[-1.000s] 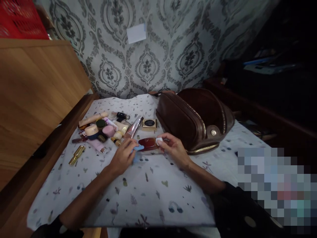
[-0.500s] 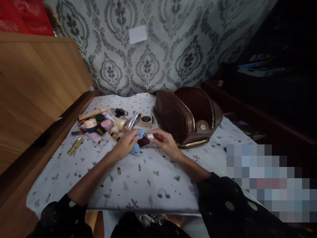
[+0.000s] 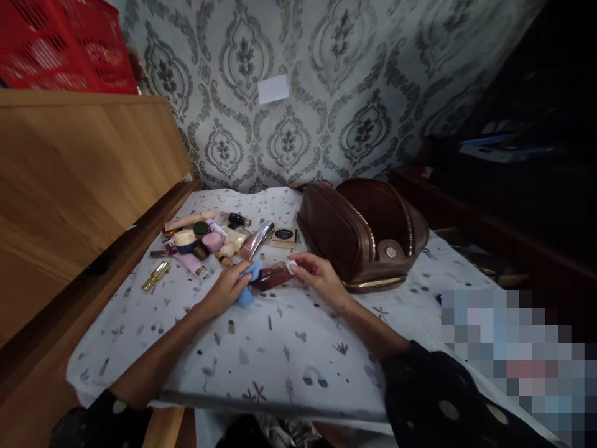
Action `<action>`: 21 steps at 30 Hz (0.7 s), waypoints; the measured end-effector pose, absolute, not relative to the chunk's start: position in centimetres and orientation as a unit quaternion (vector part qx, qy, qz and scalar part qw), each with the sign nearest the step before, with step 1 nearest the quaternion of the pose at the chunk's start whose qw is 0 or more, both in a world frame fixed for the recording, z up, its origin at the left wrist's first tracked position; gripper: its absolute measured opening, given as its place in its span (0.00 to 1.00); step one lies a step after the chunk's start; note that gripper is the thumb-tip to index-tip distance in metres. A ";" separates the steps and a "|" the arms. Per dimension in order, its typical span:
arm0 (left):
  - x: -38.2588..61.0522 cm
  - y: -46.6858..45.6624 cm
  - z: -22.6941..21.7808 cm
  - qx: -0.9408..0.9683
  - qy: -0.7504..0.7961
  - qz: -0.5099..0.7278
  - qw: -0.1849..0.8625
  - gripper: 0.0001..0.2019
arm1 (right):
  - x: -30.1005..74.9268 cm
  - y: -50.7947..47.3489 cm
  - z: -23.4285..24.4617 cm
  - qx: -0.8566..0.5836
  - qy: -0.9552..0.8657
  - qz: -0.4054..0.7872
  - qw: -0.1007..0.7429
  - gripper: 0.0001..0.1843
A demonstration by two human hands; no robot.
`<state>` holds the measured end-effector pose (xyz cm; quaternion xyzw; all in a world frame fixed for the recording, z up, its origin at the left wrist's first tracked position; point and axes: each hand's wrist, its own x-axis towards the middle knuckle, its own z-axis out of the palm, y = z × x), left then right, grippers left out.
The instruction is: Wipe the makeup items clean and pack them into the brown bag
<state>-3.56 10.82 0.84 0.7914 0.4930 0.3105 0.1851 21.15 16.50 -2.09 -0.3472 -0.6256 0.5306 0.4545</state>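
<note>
Between my hands is a dark red see-through bottle (image 3: 272, 276), held slantwise just above the cloth-covered table. My left hand (image 3: 227, 285) is closed on a light blue cloth (image 3: 245, 296), bunched against the bottle's left end. At the other end, my right hand (image 3: 321, 280) pinches the white cap (image 3: 292, 267) with thumb and fingertips. Just behind the bottle are a pinkish tube with a silver cap (image 3: 256, 241) and a square gold compact (image 3: 283, 237) with a dark oval on its lid. Whether cap and bottle are joined is hard to make out.
Several cosmetics, among them a cream jar (image 3: 185, 241) and a pink tube (image 3: 190, 264), lie piled at the left. A gold lipstick tube (image 3: 156, 275) lies apart. A brown toiletry bag (image 3: 333, 227) stands unzipped at the right. A wooden panel (image 3: 93, 168) borders the left side.
The view has tilted up slightly. My hands have moved a little apart, and more of the red bottle shows between them.
</note>
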 end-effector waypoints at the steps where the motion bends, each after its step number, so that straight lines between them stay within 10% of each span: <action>1: -3.6 11.0 1.1 0.793 0.492 0.306 0.187 0.11 | 21.2 16.5 -2.1 -0.350 -0.623 0.535 0.452 0.24; 21: -1.2 9.7 1.4 0.817 0.458 0.285 0.204 0.12 | 21.4 16.4 -1.8 -0.328 -0.620 0.567 0.432 0.20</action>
